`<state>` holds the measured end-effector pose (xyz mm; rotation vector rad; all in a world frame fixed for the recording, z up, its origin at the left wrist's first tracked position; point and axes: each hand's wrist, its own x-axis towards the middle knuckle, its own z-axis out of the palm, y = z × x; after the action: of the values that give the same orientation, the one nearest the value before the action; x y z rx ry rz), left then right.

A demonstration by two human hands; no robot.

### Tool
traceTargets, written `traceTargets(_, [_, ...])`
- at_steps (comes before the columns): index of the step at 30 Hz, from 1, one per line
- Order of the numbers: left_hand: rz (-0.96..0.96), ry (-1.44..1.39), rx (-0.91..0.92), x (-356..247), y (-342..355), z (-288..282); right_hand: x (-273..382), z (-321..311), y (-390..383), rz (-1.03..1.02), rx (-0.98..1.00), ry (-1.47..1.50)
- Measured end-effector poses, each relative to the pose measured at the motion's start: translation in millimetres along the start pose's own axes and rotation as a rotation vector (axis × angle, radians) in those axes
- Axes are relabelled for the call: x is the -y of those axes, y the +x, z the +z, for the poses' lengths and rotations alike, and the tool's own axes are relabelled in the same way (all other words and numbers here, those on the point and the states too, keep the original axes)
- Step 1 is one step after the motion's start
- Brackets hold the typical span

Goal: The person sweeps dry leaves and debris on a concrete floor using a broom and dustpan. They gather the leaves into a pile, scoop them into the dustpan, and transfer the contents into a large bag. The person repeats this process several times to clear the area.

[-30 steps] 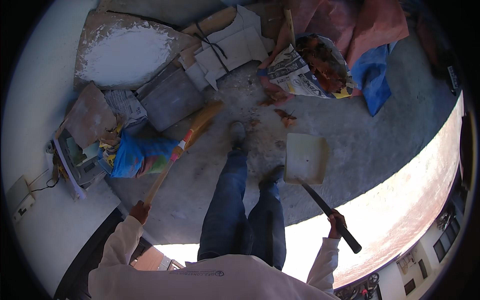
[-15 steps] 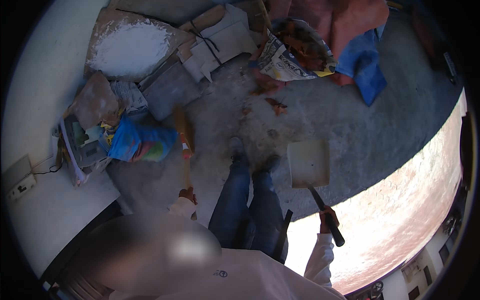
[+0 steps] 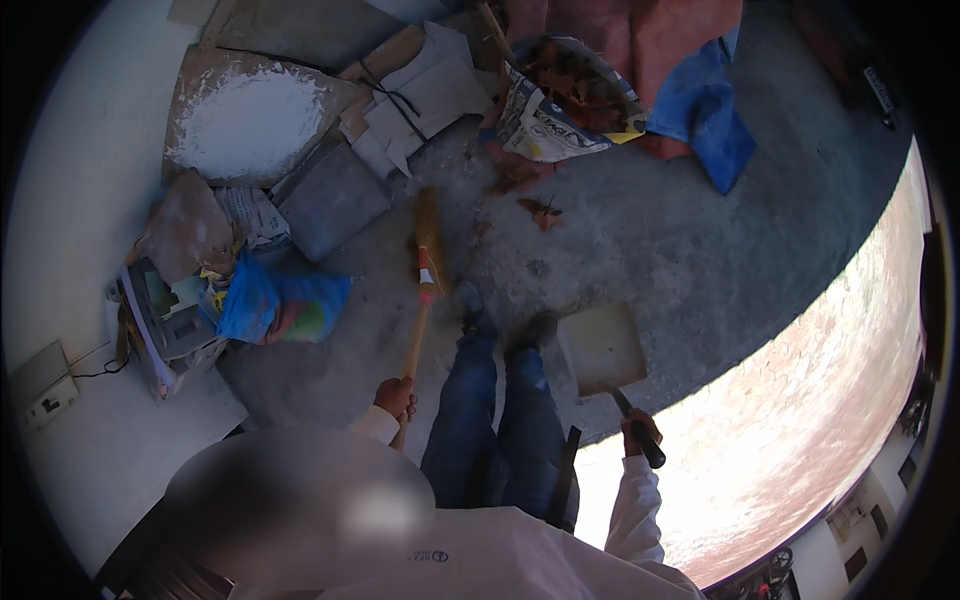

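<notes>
My left hand (image 3: 396,397) grips the wooden handle of a broom (image 3: 425,270) whose head points away from me toward the dusty concrete floor. My right hand (image 3: 638,432) holds the black handle of a pale dustpan (image 3: 601,348), which hangs just right of my feet. A few dry brown leaves (image 3: 541,212) lie on the floor ahead of the broom head. A printed sack (image 3: 560,100) filled with dry leaves stands open farther ahead.
At left lie a board with white powder (image 3: 250,120), grey slabs (image 3: 330,200), folded cardboard (image 3: 420,95), a blue bag (image 3: 280,305) and papers. Red and blue cloths (image 3: 690,90) lie at the back right. A low reddish wall (image 3: 800,400) curves along the right.
The broom has swung from my far left to straight ahead of my feet, and my left hand came in closer to my body. The dustpan stays by my right side.
</notes>
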<state>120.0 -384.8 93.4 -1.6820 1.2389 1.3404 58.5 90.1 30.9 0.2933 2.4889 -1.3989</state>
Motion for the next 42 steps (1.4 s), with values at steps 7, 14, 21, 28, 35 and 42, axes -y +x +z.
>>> traceTargets(7, [0.213, 0.309, -0.268, 37, -100, -39, 18, 36, 16, -0.169, 0.085, 0.032])
traceTargets(14, [0.762, 0.921, -0.397, 14, -102, -79, 49, 86, 7, -0.215, 0.023, 0.009])
traceTargets(21, [0.985, 1.123, -0.16, -79, -8, -40, 77, 143, -34, -0.121, -0.037, 0.025])
traceTargets(28, [1.047, 1.435, -0.083, -178, 131, 20, 91, 214, -61, -0.149, -0.164, 0.058])
traceTargets(35, [0.908, 1.506, -0.156, -197, 158, -79, 99, 256, -57, -0.089, -0.163, 0.008])
traceTargets(42, [1.059, 1.292, -0.153, -144, 168, -215, 87, 301, -32, 0.092, -0.086, -0.394])
